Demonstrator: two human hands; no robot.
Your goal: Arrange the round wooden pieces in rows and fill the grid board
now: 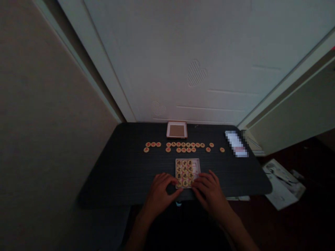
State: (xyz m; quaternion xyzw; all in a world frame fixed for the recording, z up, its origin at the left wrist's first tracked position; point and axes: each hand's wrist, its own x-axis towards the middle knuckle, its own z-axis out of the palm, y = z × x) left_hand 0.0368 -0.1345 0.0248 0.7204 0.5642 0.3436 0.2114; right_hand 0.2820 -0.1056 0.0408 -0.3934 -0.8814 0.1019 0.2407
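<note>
A shallow white box (pixel 200 166) lies near the table's front edge. Xiangqi pieces with black characters (pixel 184 169) fill three columns in it, and its right-hand strip shows a bare bottom. My left hand (pixel 162 190) curls around the lower left corner, fingertips at the side and thumb at the front edge. At the lower right corner, the bent fingers of my right hand (pixel 208 188) grip the box and partly cover a piece there. Beyond the box, xiangqi pieces with red characters (pixel 183 150) lie flat in two uneven rows.
The dark table (pixel 117 174) stands against a white panel (pixel 167 69) with embossed hearts. An open box lid (pixel 177 130) rests at the back. On the right lies a phone with a blurred screen (pixel 236 143). Papers and a white box (pixel 284 183) are on the floor.
</note>
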